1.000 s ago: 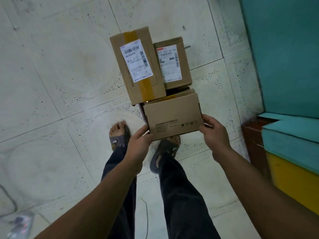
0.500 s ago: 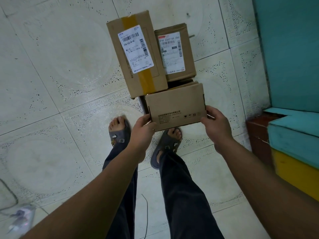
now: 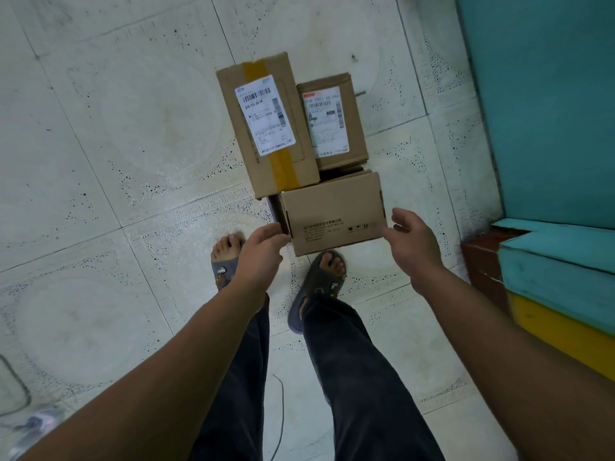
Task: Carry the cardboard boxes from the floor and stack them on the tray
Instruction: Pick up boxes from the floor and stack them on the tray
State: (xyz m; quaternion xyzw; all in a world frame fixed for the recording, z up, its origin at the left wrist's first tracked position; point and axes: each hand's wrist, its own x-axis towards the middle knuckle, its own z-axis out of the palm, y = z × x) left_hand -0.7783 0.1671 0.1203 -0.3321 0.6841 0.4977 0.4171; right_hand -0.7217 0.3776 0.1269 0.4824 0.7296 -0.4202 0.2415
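Straight down, looking onto three cardboard boxes packed close together over a pale tiled floor (image 3: 116, 144). Nearest the feet, a plain box (image 3: 332, 211) with small dark print along its near side, lying level. Behind it on the left, close against it, a larger taped box (image 3: 268, 128) crossed by a yellow strip and carrying a white shipping label. Just beside that on the right, a smaller box (image 3: 332, 128) with its own white label. Under the plain box's left side, a dark edge (image 3: 273, 207) peeking out; cannot tell whether that belongs to the tray. Reaching in with the left hand (image 3: 263, 257), fingers straight, tips at the plain box's near left corner, touching or just short of it, cannot tell which; gripping nothing. Holding the right hand (image 3: 416, 251) just off the box's right end, fingers spread and loosely bent, thumb close to the corner, likewise clasping nothing. Standing in grey slides (image 3: 319, 287) right beside the plain box, the right toes meeting its near edge from this angle, with dark trousers (image 3: 349, 377) below. Off to the right, a teal wall (image 3: 539, 94) and a low ledge (image 3: 559, 277) painted teal over yellow, with a reddish-brown end. Between the legs, a thin cable (image 3: 282, 404) lying on the tiles.
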